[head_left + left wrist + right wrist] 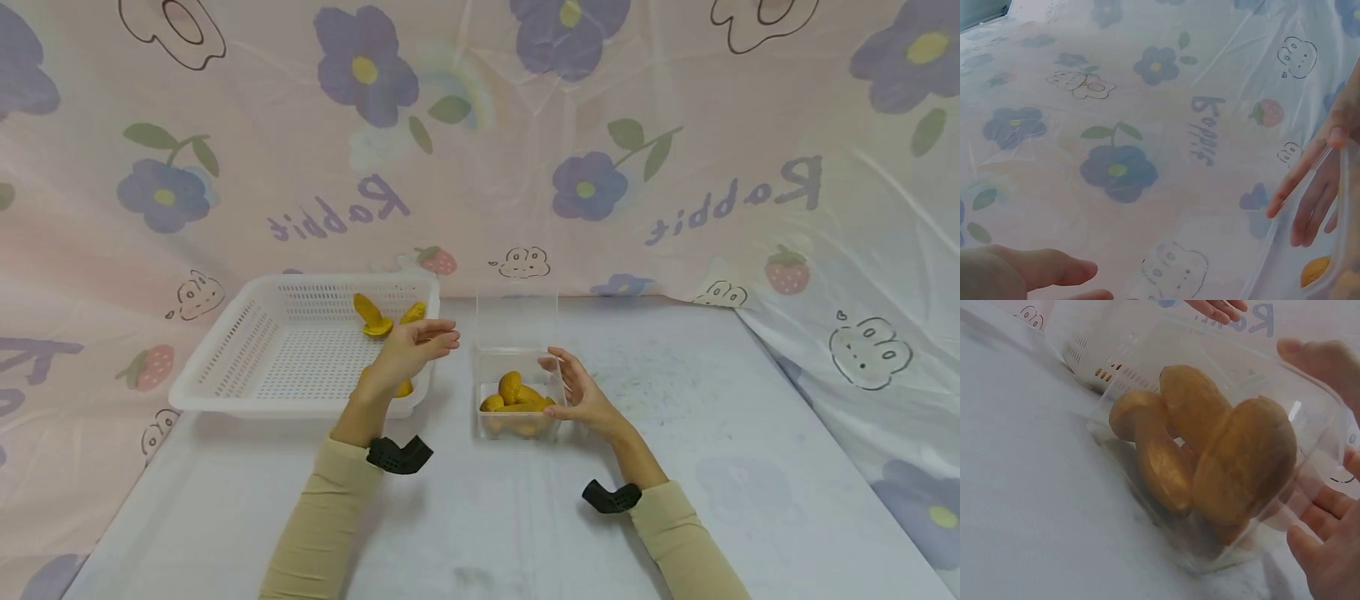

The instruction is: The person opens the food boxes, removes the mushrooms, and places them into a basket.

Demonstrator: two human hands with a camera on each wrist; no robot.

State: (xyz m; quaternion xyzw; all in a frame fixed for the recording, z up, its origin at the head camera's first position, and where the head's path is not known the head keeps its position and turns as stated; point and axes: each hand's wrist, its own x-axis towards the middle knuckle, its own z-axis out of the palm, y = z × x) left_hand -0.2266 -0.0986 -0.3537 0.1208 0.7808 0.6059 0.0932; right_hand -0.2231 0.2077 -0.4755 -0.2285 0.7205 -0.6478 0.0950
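Note:
My right hand (588, 402) grips the right side of a clear plastic box (517, 425), thumb at its front corner and fingers along the side and back. Inside the box lie several yellow-brown mushrooms (1247, 459), heaped together; one shows its cap and stem in the right wrist view. My left hand (408, 354) hovers over the right end of a white perforated basket (281, 408), fingers stretched toward the box and holding nothing. A mushroom (369, 312) lies at the basket's back, and others are partly hidden behind the left hand and wrist.
The box's transparent lid (517, 317) stands raised at its back. A white cloth covers the table (480, 517), and a floral curtain (480, 167) hangs behind it. Black wrist mounts (401, 455) sit at both cuffs.

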